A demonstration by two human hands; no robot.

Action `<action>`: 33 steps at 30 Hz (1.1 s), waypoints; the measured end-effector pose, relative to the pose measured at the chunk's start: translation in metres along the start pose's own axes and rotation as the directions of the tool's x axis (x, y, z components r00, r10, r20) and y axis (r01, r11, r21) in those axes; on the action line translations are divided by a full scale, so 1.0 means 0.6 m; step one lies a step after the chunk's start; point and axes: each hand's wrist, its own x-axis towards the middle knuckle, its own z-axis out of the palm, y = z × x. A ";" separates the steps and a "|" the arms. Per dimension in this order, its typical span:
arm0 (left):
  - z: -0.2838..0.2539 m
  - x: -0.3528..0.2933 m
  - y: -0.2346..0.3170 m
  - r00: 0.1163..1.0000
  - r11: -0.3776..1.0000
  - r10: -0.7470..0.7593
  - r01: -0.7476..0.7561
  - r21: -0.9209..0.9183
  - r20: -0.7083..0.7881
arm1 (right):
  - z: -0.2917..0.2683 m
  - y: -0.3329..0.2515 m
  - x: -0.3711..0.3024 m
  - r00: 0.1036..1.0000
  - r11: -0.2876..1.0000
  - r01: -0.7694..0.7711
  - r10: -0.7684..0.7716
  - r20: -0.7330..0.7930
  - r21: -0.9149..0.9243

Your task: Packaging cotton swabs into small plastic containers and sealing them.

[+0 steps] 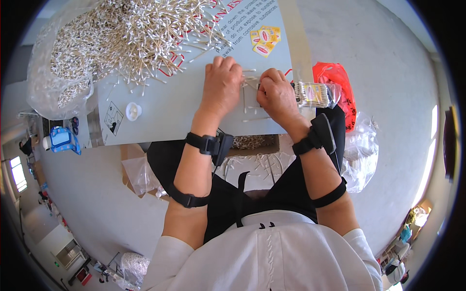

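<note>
My left hand (222,87) is over the table, its fingers curled in a pinch; what they hold is hidden. My right hand (278,96) is just right of it, fingers bent inward and pressed together, their contents also out of sight. A few loose cotton swabs (250,80) lie in the gap between the hands. Beside my right hand, at the table's right edge, is a clear pack of cotton swabs (311,94) with a yellow label, its swabs lined up in a row. A large heap of loose swabs (141,36) fills the table's far left.
Yellow label cards (265,40) lie at the far right of the table. A small white round container (133,111) sits near its left side. A red plastic bag (337,77) is beyond the right edge. Below the near edge, a cardboard box (269,144) holds more swabs.
</note>
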 end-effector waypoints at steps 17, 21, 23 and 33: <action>-0.016 -0.088 0.066 0.945 0.945 -0.320 0.314 -0.089 -0.067 | -0.035 0.023 -0.015 0.997 0.995 0.011 -0.018 0.069 0.095; 0.004 -0.101 0.072 0.919 0.922 -0.380 0.386 0.041 -0.100 | -0.032 0.011 -0.014 0.997 0.996 0.023 -0.029 0.076 0.087; 0.010 -0.093 0.064 0.923 0.924 -0.377 0.381 0.037 -0.073 | -0.032 0.008 -0.012 0.996 0.996 0.030 -0.037 0.083 0.087; 0.004 -0.069 0.043 0.979 0.979 -0.201 0.201 -0.014 -0.017 | -0.015 0.007 0.004 0.995 0.994 -0.098 0.097 0.029 0.054</action>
